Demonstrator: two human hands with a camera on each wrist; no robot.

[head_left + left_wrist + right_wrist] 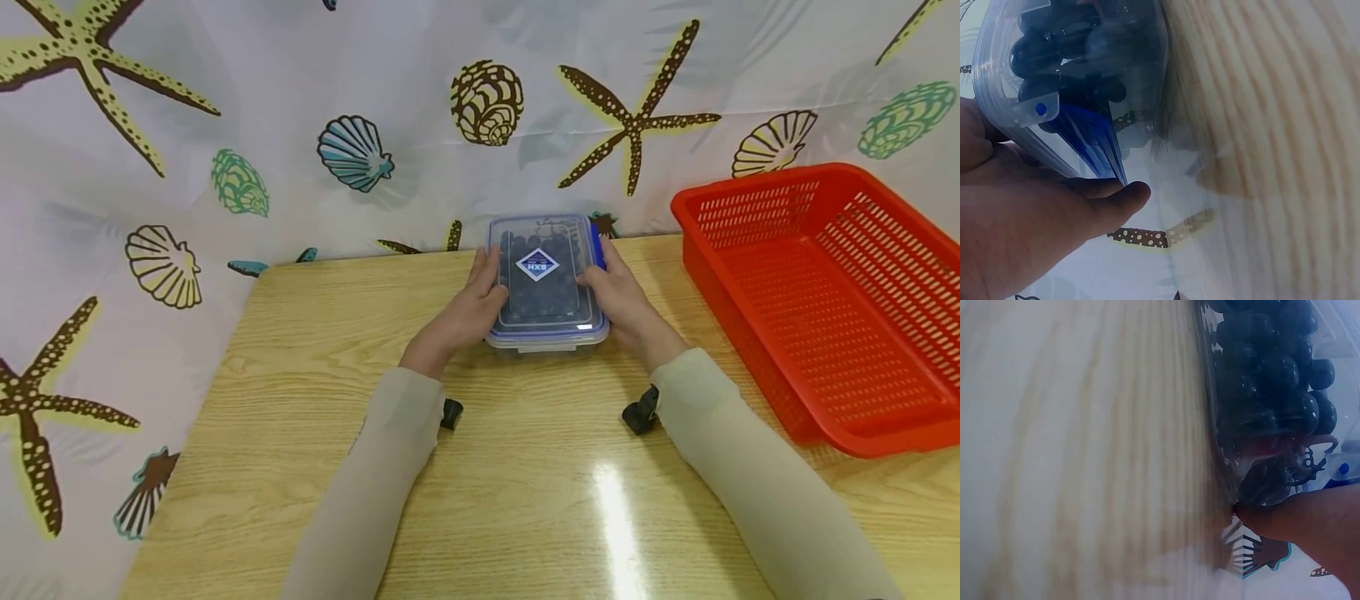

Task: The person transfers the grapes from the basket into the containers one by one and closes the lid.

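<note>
A clear plastic food container [551, 321] with a blue-edged lid sits near the back of the wooden table, full of dark round grape-like pieces [1272, 369]. A diamond label [537, 264] is on its lid. My left hand [465, 312] grips the left side, thumb on the lid's edge. On the right side my right hand [622, 296] holds it, thumb over the lid. A blue latch [1088, 140] hangs swung out beside my left fingers in the left wrist view. Another blue latch [597, 246] shows at the right edge, above my right fingers.
At the right stands a red plastic basket [750, 325] with slotted walls. The wooden table [315, 400] reaches back to a white curtain [420, 83] printed with shells and starfish. A dark wrist camera [641, 411] is strapped at the right cuff.
</note>
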